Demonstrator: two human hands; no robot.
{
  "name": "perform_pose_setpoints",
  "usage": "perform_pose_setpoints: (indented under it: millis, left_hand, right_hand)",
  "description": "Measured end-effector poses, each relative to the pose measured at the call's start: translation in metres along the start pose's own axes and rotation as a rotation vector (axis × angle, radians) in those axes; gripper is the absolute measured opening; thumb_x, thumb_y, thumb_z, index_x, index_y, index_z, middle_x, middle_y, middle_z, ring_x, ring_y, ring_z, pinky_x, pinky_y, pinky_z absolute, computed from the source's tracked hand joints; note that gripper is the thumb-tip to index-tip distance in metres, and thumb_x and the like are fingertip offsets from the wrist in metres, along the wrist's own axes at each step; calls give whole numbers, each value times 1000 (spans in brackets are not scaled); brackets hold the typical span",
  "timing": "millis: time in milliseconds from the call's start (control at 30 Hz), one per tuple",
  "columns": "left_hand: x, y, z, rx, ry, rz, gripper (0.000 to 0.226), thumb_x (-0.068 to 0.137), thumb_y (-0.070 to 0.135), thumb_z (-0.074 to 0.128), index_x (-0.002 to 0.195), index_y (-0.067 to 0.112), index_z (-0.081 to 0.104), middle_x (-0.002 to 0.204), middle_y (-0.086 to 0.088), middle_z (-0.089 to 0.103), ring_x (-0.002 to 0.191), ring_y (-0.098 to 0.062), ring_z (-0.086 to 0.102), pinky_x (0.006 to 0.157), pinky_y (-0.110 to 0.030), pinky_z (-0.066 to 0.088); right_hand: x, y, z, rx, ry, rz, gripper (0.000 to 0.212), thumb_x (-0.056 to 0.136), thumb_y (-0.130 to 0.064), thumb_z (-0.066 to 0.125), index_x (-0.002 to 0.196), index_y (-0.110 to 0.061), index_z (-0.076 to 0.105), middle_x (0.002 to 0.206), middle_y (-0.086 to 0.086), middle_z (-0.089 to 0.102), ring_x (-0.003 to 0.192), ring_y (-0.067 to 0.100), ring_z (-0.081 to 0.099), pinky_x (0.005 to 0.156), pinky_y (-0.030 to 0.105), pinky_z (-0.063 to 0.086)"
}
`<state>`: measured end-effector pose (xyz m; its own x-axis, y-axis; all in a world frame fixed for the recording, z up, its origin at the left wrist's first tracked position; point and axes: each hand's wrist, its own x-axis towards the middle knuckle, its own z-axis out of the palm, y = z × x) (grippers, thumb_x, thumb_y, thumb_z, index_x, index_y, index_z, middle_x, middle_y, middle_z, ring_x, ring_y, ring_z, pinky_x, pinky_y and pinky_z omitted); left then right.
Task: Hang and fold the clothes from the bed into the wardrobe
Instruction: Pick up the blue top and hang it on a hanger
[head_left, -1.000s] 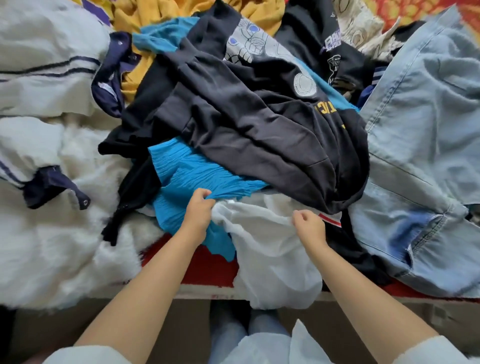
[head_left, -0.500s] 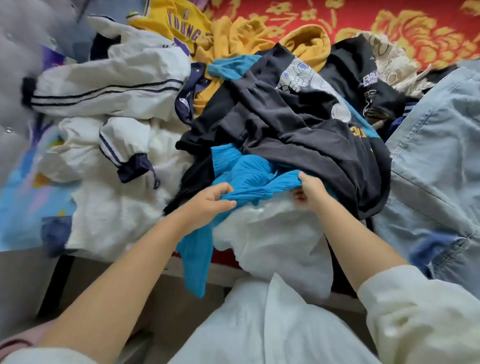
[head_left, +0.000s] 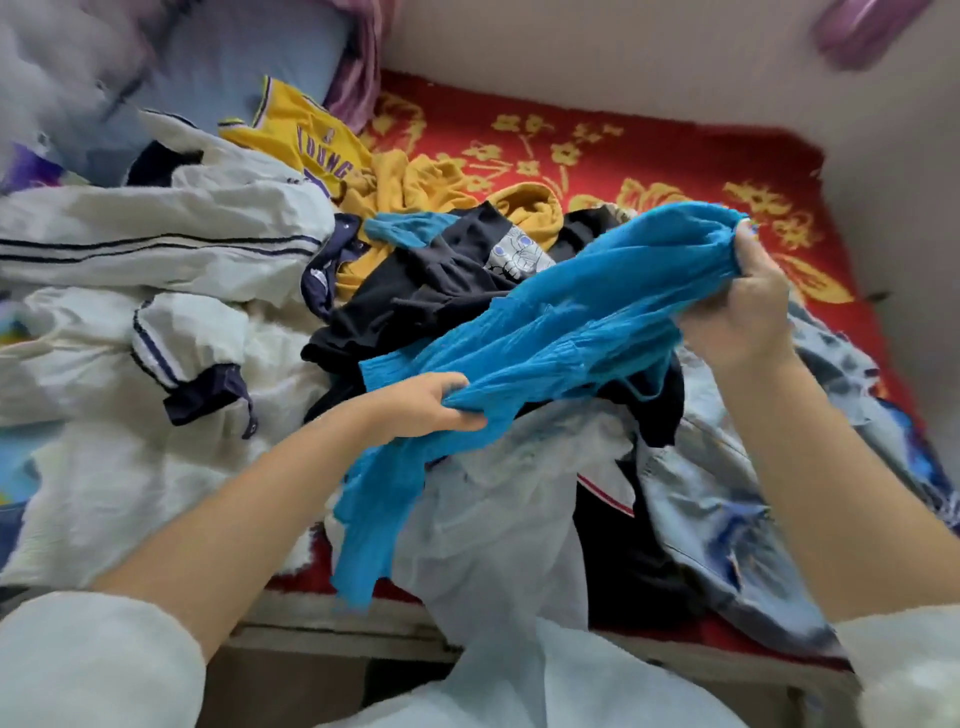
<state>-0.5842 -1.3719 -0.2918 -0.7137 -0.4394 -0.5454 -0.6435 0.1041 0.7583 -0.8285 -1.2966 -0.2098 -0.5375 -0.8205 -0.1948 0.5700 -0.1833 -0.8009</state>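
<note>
Now both hands, left hand (head_left: 431, 405) and right hand (head_left: 748, 306), grip the blue garment (head_left: 587, 322) above the bed's (head_left: 623, 150) near edge, probably needing shaking out before hanging.

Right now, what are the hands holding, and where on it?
Both grip the blue garment: left hand bunches its lower edge, right hand grips its raised upper end.

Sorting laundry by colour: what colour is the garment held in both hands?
Bright turquoise blue garment, plain and crinkled, seen in the head view.
</note>
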Motion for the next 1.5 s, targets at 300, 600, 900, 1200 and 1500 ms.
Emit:
perform_pose_setpoints:
  millis: [300,600,900,1200,1500]
  left_hand:
    - [31,37,25,260,419,115,89,81,24,70,148,21,12,144,-10,28,133,-24,26,104,-32,29]
    - [70,27,91,219,139,159,15,90,1,45,85,14,50,80,-6,51,80,-22,48,59,-30,31]
    - [19,78,6,241,877,770,10,78,-5,55,88,-8,56,67,2,44,59,-14,38,51,-20,23]
    - [5,34,-34,665,428,711,23,76,15,50,98,20,56,81,-13,65,78,-16,54,62,-22,34]
    - [14,-132,101,972,-690,-309,39,94,16,41,132,5,48,137,-13,47,124,-27,43,98,-31,34]
  right_hand:
    - [-81,-19,-28,-44,-100,-29,30,42,-35,78,62,-14,73,62,0,66,57,12,63,59,18,51]
    - [-129,-29,-105,-67,-128,33,47,93,-38,50,115,3,57,116,21,61,111,33,56,100,40,39]
    - [-107,8,-104,-153,250,69,20,94,-18,47,84,-6,60,69,3,70,63,14,68,58,23,56]
    - [-80,14,-62,-15,5,85,41,85,-22,38,53,-17,63,57,1,63,52,10,62,50,15,49]
    - [-132,196,-178,-1480,-290,1078,34,99,-19,36,122,-4,55,128,15,54,101,19,50,76,21,31]
